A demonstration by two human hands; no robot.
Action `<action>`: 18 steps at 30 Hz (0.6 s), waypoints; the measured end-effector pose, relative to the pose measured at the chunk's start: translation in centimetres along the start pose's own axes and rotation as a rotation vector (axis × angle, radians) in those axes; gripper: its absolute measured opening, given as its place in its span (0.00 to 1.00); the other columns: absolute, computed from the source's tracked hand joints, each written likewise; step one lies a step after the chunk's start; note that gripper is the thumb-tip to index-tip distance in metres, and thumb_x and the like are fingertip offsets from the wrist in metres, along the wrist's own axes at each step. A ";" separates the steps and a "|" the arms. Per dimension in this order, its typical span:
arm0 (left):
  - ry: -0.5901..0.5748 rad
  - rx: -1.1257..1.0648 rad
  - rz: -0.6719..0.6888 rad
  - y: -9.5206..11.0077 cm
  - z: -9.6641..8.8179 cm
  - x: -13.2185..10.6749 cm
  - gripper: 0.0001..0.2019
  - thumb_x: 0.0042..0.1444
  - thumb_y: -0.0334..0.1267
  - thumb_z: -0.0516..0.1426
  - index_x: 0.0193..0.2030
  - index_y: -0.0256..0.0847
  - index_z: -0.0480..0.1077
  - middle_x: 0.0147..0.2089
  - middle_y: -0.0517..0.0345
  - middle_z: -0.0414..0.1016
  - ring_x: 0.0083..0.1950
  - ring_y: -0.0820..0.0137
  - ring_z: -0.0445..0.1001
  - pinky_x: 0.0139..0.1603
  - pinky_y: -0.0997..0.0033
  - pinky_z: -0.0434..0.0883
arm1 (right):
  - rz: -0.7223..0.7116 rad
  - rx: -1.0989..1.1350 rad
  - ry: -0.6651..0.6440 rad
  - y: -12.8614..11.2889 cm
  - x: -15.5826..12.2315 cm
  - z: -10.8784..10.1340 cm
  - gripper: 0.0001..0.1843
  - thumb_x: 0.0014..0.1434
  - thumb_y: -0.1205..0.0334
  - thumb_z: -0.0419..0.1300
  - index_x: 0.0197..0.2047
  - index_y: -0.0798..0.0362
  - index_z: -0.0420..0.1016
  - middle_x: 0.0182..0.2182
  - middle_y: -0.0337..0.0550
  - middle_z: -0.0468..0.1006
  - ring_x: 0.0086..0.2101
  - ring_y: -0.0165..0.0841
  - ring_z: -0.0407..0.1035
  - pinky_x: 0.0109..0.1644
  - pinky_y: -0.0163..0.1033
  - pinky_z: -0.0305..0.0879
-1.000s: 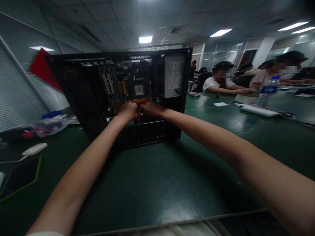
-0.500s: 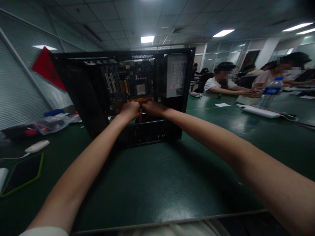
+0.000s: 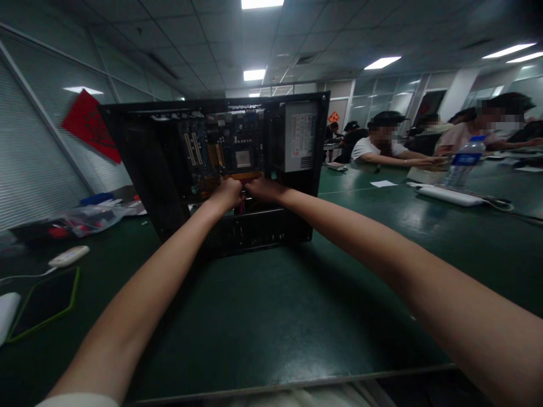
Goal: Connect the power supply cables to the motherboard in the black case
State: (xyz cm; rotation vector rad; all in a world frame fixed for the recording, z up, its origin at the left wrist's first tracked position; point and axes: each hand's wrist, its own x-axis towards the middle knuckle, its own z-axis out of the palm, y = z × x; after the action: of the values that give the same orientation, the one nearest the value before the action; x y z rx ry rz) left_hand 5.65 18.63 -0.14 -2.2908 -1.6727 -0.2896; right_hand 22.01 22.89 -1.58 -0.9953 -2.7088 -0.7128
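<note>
On the green table (image 3: 263,316) our computer case (image 3: 142,164) stood open, motherboard (image 3: 258,135) and power supply (image 3: 300,138) already inside. Our left hand (image 3: 229,193) and right hand (image 3: 265,188) were curled by the orange slots (image 3: 246,177), seemingly unfinished there; we couldn't tell what they gripped.

1 green-edged phone (image 3: 46,303), 1 blue-capped bottle (image 3: 465,160)

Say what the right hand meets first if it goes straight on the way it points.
The right hand would most likely meet the left hand, close beside it at the open computer case. Depth is unclear: the orange strip may already touch it.
</note>
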 end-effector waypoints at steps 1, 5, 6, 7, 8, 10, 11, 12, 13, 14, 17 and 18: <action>0.006 0.020 -0.001 -0.1 0.1 0.1 0.18 0.61 0.35 0.58 0.54 0.30 0.79 0.52 0.32 0.80 0.54 0.53 0.80 0.52 0.63 0.73 | 0.005 0.001 0.003 0.1 0.1 0.1 0.17 0.72 0.71 0.48 0.56 0.65 0.74 0.51 0.66 0.80 0.51 0.47 0.77 0.53 0.48 0.71; 0.018 0.051 0.006 -0.3 0.2 0.2 0.17 0.62 0.37 0.57 0.53 0.31 0.80 0.52 0.32 0.81 0.53 0.53 0.80 0.51 0.63 0.74 | 0.014 0.010 0.034 0.3 0.2 0.3 0.18 0.73 0.68 0.48 0.57 0.65 0.74 0.53 0.66 0.79 0.51 0.46 0.77 0.53 0.48 0.71; 0.018 0.056 0.007 -0.3 0.1 0.2 0.17 0.63 0.38 0.56 0.53 0.32 0.80 0.51 0.33 0.81 0.53 0.53 0.81 0.51 0.63 0.74 | 0.015 0.014 0.035 0.2 0.2 0.3 0.18 0.73 0.68 0.47 0.58 0.65 0.73 0.53 0.66 0.79 0.51 0.46 0.77 0.53 0.48 0.71; 0.019 0.059 0.007 -0.3 0.0 0.1 0.17 0.63 0.39 0.56 0.52 0.33 0.80 0.51 0.33 0.81 0.53 0.53 0.81 0.51 0.63 0.74 | 0.017 0.020 0.034 0.2 0.2 0.3 0.18 0.73 0.68 0.47 0.58 0.65 0.73 0.53 0.66 0.79 0.52 0.46 0.77 0.53 0.48 0.71; 0.020 0.062 0.007 -0.3 -0.1 0.0 0.17 0.64 0.39 0.56 0.51 0.33 0.81 0.51 0.33 0.81 0.52 0.53 0.81 0.50 0.63 0.74 | 0.020 0.029 0.034 0.1 0.1 0.2 0.18 0.73 0.68 0.47 0.58 0.64 0.73 0.53 0.66 0.79 0.52 0.46 0.77 0.53 0.48 0.71; 0.021 0.066 0.007 -0.3 -0.3 -0.3 0.17 0.64 0.39 0.55 0.51 0.32 0.81 0.50 0.32 0.81 0.51 0.52 0.81 0.50 0.62 0.74 | 0.037 0.055 0.045 -0.2 -0.1 -0.1 0.18 0.73 0.67 0.49 0.59 0.63 0.74 0.54 0.65 0.79 0.52 0.46 0.76 0.52 0.47 0.71; 0.020 0.065 0.008 -0.3 -0.4 -0.5 0.17 0.64 0.38 0.55 0.50 0.33 0.82 0.50 0.32 0.82 0.51 0.52 0.81 0.50 0.62 0.74 | 0.057 0.070 0.049 -0.4 -0.3 -0.4 0.18 0.73 0.65 0.51 0.58 0.62 0.75 0.53 0.65 0.79 0.52 0.47 0.77 0.52 0.46 0.71; 0.016 0.063 0.008 -0.3 -0.5 -0.6 0.16 0.63 0.36 0.54 0.49 0.33 0.82 0.49 0.32 0.82 0.50 0.53 0.82 0.49 0.62 0.74 | 0.084 0.087 0.048 -0.5 -0.6 -0.6 0.17 0.72 0.63 0.52 0.57 0.62 0.75 0.53 0.64 0.80 0.51 0.47 0.77 0.51 0.46 0.72; 0.012 0.060 0.008 -0.3 -0.6 -0.8 0.16 0.63 0.35 0.54 0.48 0.34 0.82 0.48 0.33 0.82 0.49 0.54 0.82 0.49 0.63 0.74 | 0.112 0.106 0.043 -0.6 -0.8 -0.8 0.18 0.72 0.61 0.54 0.57 0.62 0.76 0.52 0.64 0.80 0.51 0.48 0.77 0.51 0.45 0.72; 0.006 0.055 0.008 -0.4 -0.7 -0.9 0.16 0.63 0.34 0.54 0.47 0.34 0.83 0.48 0.34 0.82 0.49 0.55 0.82 0.49 0.63 0.74 | 0.139 0.125 0.038 -0.7 -1.1 -1.1 0.18 0.71 0.60 0.55 0.56 0.62 0.77 0.51 0.64 0.81 0.50 0.48 0.78 0.50 0.45 0.72; -0.003 0.027 0.005 -0.4 -0.8 -1.1 0.15 0.64 0.34 0.54 0.44 0.36 0.83 0.46 0.37 0.83 0.47 0.57 0.82 0.48 0.64 0.73 | 0.202 0.177 0.005 -0.7 -1.9 -1.7 0.17 0.72 0.62 0.53 0.56 0.61 0.77 0.53 0.65 0.80 0.52 0.48 0.77 0.50 0.44 0.71; -0.003 0.014 0.003 -0.5 -0.8 -1.1 0.15 0.64 0.35 0.54 0.44 0.37 0.83 0.46 0.38 0.83 0.47 0.58 0.82 0.48 0.65 0.73 | 0.217 0.189 -0.018 -0.7 -2.1 -1.8 0.18 0.72 0.65 0.51 0.56 0.61 0.77 0.54 0.66 0.79 0.53 0.48 0.76 0.51 0.43 0.70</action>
State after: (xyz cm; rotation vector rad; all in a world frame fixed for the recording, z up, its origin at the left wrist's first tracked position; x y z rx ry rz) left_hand 4.85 17.50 0.26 -2.2849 -1.6674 -0.2729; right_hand 23.11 20.36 -0.88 -1.2251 -2.5698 -0.4034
